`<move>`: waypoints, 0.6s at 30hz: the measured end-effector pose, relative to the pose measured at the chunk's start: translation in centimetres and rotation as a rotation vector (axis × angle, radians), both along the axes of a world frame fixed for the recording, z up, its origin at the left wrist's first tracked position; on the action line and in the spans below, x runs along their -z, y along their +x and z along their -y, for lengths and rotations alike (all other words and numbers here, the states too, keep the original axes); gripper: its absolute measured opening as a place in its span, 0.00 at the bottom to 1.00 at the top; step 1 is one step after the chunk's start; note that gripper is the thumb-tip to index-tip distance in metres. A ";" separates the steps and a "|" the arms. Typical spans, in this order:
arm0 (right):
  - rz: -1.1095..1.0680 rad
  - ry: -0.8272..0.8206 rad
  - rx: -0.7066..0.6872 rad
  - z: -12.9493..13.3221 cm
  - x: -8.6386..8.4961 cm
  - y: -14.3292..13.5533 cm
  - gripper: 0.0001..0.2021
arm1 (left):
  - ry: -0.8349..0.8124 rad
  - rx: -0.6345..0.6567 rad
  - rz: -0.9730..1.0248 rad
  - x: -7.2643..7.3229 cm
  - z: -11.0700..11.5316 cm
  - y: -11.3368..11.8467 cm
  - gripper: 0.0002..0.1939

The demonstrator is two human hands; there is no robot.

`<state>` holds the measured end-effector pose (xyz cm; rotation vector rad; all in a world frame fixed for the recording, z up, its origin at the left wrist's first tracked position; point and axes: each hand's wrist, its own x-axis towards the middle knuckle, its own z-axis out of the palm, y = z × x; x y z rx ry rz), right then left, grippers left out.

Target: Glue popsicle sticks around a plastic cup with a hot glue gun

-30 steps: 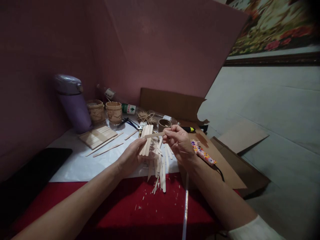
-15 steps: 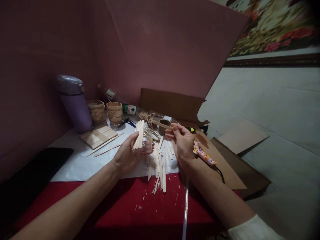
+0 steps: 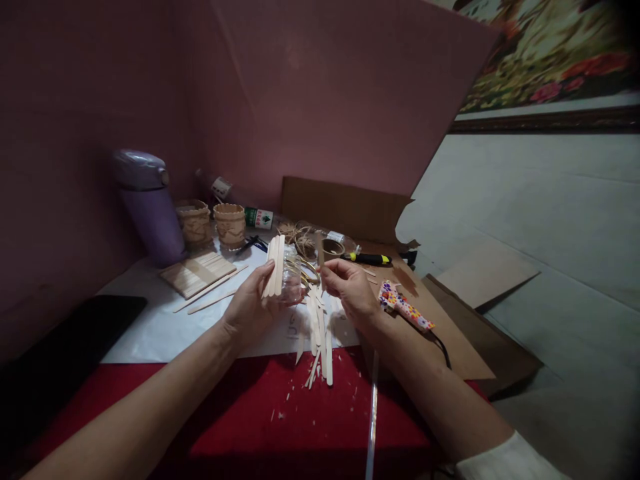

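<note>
My left hand (image 3: 254, 293) is wrapped round a clear plastic bottle piece (image 3: 291, 277). Pale wooden craft sticks (image 3: 275, 265) stand side by side along the side of this plastic. My right hand (image 3: 350, 287) pinches a single craft stick (image 3: 321, 250), held upright a little to the right of the plastic. Beneath and between both hands lies a heap of loose craft sticks (image 3: 321, 333), some cut or split, reaching over the red cloth. Golden scissor handles (image 3: 311, 272) show behind the plastic; their blades are hidden.
A purple flask (image 3: 153, 217), two wood-clad cups (image 3: 230, 227) and a bundle of craft sticks (image 3: 197, 273) stand or lie at left. Right of my hand are a black-and-yellow cutter (image 3: 373, 259) and a flower-patterned glue gun (image 3: 405, 307) on cardboard. Twine (image 3: 295, 237) lies behind.
My right hand has moved left and turned the single stick from nearly level to upright, nearer the plastic. My left hand has barely shifted, still holding the plastic piece.
</note>
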<state>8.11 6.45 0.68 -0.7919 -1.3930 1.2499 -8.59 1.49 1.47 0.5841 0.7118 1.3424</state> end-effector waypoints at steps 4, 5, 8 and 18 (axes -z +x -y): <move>-0.123 -0.041 -0.133 0.4 -0.4 0.0 0.16 | 0.063 0.075 -0.056 0.4 0.1 0.5 0.14; -0.134 -0.029 -0.157 0.6 -0.5 0.0 0.19 | 0.074 0.102 -0.066 0.5 0.2 0.5 0.14; -0.137 -0.014 -0.204 1.1 -0.9 0.0 0.31 | 0.112 0.178 -0.078 0.9 0.2 0.6 0.15; -0.106 -0.010 -0.180 1.2 -1.5 0.5 0.34 | 0.075 0.209 -0.095 1.7 -0.1 0.6 0.16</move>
